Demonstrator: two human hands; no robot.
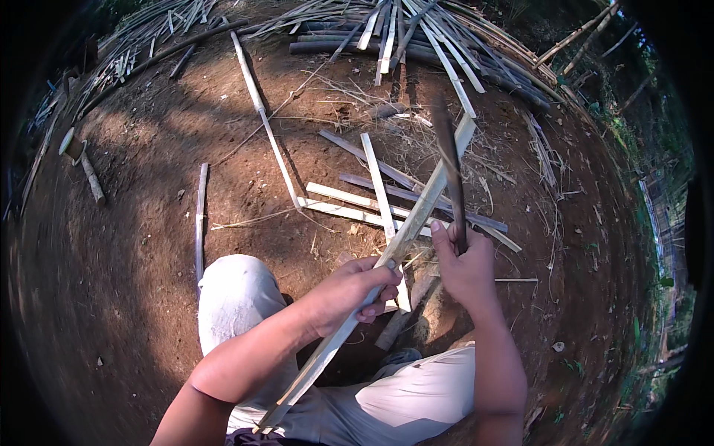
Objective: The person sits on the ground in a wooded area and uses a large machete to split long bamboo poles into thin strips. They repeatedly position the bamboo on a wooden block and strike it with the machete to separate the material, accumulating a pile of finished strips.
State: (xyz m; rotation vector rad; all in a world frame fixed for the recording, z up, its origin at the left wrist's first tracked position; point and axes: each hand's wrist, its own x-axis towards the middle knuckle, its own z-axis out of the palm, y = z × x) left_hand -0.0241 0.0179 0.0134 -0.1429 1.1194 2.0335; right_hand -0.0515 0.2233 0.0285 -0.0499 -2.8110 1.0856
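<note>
My left hand [349, 296] is closed around a long split bamboo strip [425, 202]. The strip slants from my lap up to the far right, its pale face showing. My right hand [470, 269] grips a machete [449, 152] with a long, narrow, dark blade; its handle is hidden in my fist. The blade points away from me and crosses in front of the strip's far part. Whether the two touch cannot be made out. Beneath the strip, several pale bamboo slats [381, 182] lie crossed on the soil.
A large pile of bamboo poles and strips [416, 44] spans the far side, with another heap [137, 56] at the far left. A long thin strip [256, 100] lies across brown soil [141, 245]. My light trousers [238, 301] frame the near side.
</note>
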